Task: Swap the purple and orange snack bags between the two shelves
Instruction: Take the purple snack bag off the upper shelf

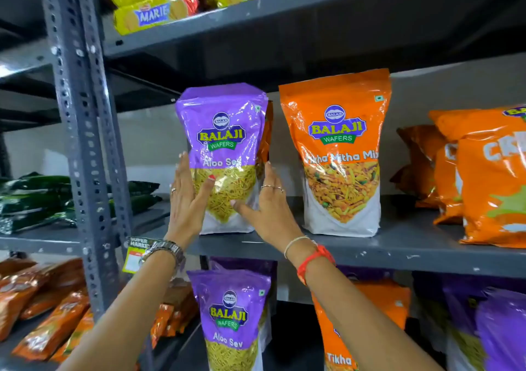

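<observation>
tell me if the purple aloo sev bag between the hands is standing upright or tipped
Upright. The purple Aloo Sev bag stands on its white base on the grey metal shelf, left hand and right hand flat against its sides.

Lighting: soft, even light is falling from the front | Shadow: the underside of the grey metal shelf [313,15] is lying dark | Glare: white highlights are streaking the glossy purple plastic snack bag [225,143] and glossy orange plastic snack bag [341,131] | Distortion: uprights are bowing at the edges | Blur: lower corners are smearing.
</observation>
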A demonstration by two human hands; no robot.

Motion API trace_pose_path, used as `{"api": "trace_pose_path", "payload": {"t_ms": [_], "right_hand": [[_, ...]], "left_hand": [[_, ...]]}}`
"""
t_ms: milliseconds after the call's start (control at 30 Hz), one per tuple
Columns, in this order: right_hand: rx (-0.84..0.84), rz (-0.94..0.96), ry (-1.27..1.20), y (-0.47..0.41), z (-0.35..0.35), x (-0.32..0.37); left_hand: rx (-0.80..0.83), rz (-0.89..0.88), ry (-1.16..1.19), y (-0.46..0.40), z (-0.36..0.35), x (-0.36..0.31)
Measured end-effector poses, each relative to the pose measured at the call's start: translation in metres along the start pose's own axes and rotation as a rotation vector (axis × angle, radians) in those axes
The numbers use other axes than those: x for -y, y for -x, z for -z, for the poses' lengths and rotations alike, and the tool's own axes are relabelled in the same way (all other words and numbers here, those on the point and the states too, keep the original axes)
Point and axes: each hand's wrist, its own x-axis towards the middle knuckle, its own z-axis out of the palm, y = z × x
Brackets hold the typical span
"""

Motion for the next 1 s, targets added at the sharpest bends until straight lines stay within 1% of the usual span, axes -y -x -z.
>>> {"api": "trace_pose_path", "payload": {"t_ms": [33,133,200,267,400,600,733,800,900,1000], "right_hand": [[-0.006,-0.01,-0.035,-0.006,-0.006,0.001],[-0.012,-0.105,-0.079,-0.02,-0.022,0.0],[0.027,-0.159,-0.137,-0.024,-0.029,-0.005],[0.047,-0.15,-0.166,-0.021,-0.025,-0.002],[0.07,-0.138,-0.189,-0.017,-0.023,-0.009],[0.11,-0.128,-0.255,0.0,-0.003,0.003],[0.111,-0.076,-0.266,0.026,0.014,0.018],[0.112,-0.035,-0.281,0.043,0.022,0.022],[0.152,0.017,-0.294,0.071,0.032,0.018],[0.192,0.003,-0.286,0.099,0.037,0.009]], "left_hand": [[0.017,0.053,0.1,-0.005,0.001,0.005],[0.115,0.289,0.447,-0.019,0.001,0.014],[0.2,0.395,0.521,-0.023,-0.003,0.025],[0.236,0.426,0.534,-0.022,-0.004,0.034],[0.245,0.394,0.504,-0.012,0.001,0.03],[0.126,0.397,0.537,0.01,0.017,0.009],[0.059,0.418,0.527,0.038,0.036,-0.009],[0.056,0.388,0.488,0.057,0.047,-0.02],[0.108,0.333,0.418,0.091,0.061,-0.033],[0.159,0.315,0.428,0.124,0.063,-0.039]]}}
